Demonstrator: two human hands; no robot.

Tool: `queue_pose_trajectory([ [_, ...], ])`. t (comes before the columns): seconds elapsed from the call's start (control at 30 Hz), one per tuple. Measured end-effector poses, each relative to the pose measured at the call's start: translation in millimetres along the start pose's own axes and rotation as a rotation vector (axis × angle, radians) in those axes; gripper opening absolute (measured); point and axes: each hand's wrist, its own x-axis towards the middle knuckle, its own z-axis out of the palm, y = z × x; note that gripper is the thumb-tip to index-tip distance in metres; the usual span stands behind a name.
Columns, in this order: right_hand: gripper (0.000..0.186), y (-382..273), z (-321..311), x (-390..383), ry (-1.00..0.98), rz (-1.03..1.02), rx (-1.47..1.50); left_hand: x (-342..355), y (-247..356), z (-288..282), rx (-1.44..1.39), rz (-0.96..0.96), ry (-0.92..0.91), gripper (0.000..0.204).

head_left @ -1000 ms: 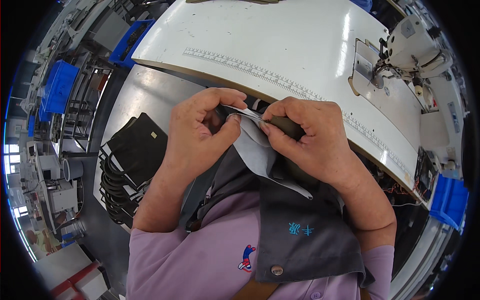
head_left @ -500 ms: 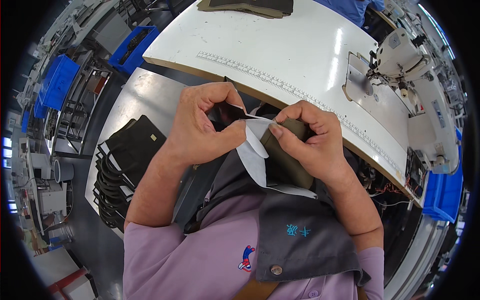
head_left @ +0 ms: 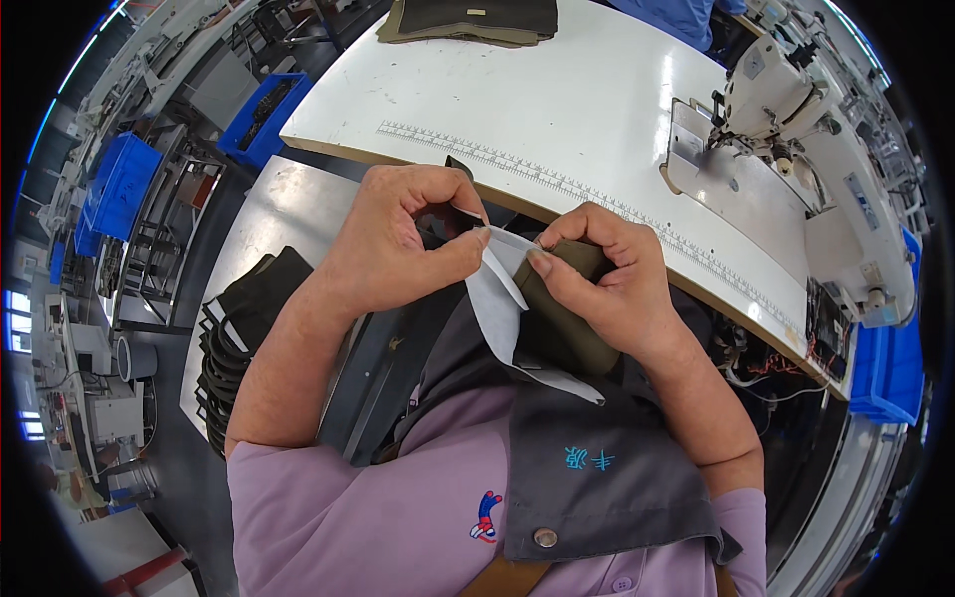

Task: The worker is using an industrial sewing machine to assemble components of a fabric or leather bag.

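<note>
With my left hand (head_left: 393,244), I grip the olive-and-white fabric (head_left: 545,318) between thumb and forefinger. With my right hand (head_left: 619,284), I pinch it farther right. The fabric hangs between both hands, on the near side of the white table (head_left: 537,75). A sewing machine (head_left: 771,99) stands far right; a dark stack (head_left: 261,298) lies left

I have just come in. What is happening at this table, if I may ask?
A person holds a white and olive cloth, with its upper edge pinched by the left hand and right hand. It is off the white table, where a sewing machine stands untouched. A dark pile lies to the left.
</note>
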Motion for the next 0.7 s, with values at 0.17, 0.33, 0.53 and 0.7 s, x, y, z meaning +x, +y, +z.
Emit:
queue_pose_trajectory([
  [0.17, 0.012, 9.3, -7.7, 1.2, 0.002, 0.028, 0.025, 15.3, 0.1, 12.9, 0.013, -0.046, 0.012, 0.01],
  [0.33, 0.012, 20.4, -15.0, 3.6, 0.033, 0.063, 0.089, 32.6, -2.3, 23.5, 0.092, 0.046, 0.138, 0.013],
  [0.53, 0.011, 23.4, -21.2, 7.8, 0.115, -0.014, 0.077, 48.3, 31.0, 29.4, 0.475, 0.203, 0.221, 0.015],
  [0.7, 0.016, 36.2, -39.7, 16.0, 0.314, -0.166, 0.152, 108.2, 79.1, 43.3, 0.912, 0.585, -0.007, 0.013],
])
